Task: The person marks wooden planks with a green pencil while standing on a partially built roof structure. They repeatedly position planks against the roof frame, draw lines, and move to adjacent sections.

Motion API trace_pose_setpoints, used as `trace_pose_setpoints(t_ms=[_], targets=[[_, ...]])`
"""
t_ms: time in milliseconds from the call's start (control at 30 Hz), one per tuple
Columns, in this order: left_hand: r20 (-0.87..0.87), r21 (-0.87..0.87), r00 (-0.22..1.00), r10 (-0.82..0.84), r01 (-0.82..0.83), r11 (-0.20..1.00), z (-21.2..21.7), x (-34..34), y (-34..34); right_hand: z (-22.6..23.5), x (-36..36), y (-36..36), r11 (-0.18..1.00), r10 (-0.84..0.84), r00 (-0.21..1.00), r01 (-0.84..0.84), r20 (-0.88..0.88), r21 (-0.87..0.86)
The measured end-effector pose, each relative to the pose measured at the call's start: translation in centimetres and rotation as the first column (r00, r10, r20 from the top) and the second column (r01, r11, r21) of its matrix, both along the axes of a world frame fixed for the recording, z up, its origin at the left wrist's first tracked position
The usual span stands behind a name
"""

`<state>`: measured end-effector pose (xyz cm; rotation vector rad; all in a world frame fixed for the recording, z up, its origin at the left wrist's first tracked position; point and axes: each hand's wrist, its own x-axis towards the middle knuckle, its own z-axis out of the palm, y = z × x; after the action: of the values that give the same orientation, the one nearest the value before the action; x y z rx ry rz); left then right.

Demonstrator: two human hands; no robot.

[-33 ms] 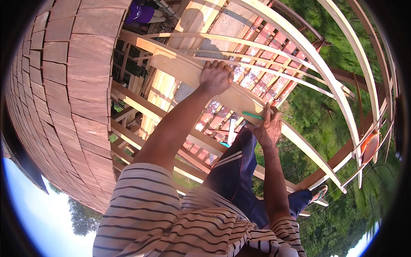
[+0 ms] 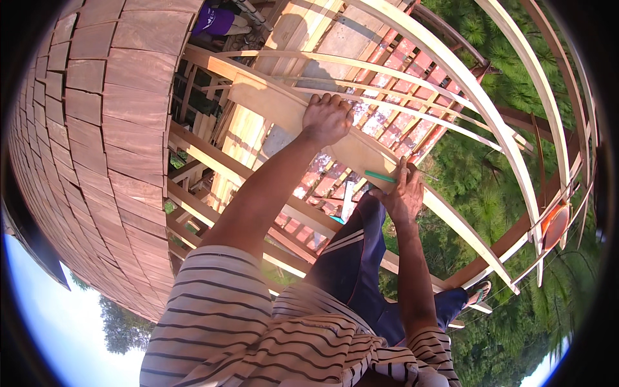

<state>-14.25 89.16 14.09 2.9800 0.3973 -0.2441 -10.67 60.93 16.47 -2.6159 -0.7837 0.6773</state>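
A wide, pale wooden board [image 2: 264, 106] lies slantwise ahead of me against a long timber rafter [image 2: 461, 222], which runs down to the right. My left hand [image 2: 327, 120] is closed over the board's upper edge, its fingers curled over the far side. Further right along the board, my right hand [image 2: 406, 197] has a slim green pencil [image 2: 380, 175] in its fingers. The index finger reaches up to the rafter's edge, and the thumb is near the board's lower edge. The pencil's left end points along the board; its other end is hidden by the fingers.
Brown wooden shingles [image 2: 135, 129] cover the curved roof at left. Curved pale ribs [image 2: 445, 45] arch across the right. Below are open beams and red slats [image 2: 406, 58], with greenery [image 2: 477, 277] beyond. A person in purple [image 2: 215, 21] is lower down, at top left.
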Motion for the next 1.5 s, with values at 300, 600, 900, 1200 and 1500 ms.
trace_pose_setpoints(t_ms=[300, 600, 900, 1200, 1500], targets=[[0.354, -0.093, 0.923, 0.149, -0.124, 0.988, 2.5, -1.8, 1.9, -3.1, -0.5, -0.4, 0.994, 0.096, 0.972, -0.105, 0.215, 0.029], [-0.213, -0.925, -0.093, 0.973, -0.300, -0.232, 0.5, -11.4, 16.8, -3.5, -0.5, -0.6, 0.995, 0.092, 0.963, -0.100, 0.253, 0.019], [-0.105, -0.920, -0.078, 0.991, -0.371, -0.127, -0.2, -10.1, 17.4, -3.1, -0.3, -0.5, 0.998, 0.052, 0.984, -0.058, 0.169, 0.032], [-0.220, -0.960, 0.012, 0.976, -0.181, -0.214, -1.0, -12.8, 18.0, -2.9, -0.2, -0.7, 0.996, 0.089, 0.988, -0.090, 0.123, 0.000], [0.553, 0.125, 0.742, 0.380, -0.525, 0.842, 3.9, -3.8, 14.6, -4.1, -0.5, -1.2, 0.995, 0.099, 0.980, -0.101, 0.170, 0.004]])
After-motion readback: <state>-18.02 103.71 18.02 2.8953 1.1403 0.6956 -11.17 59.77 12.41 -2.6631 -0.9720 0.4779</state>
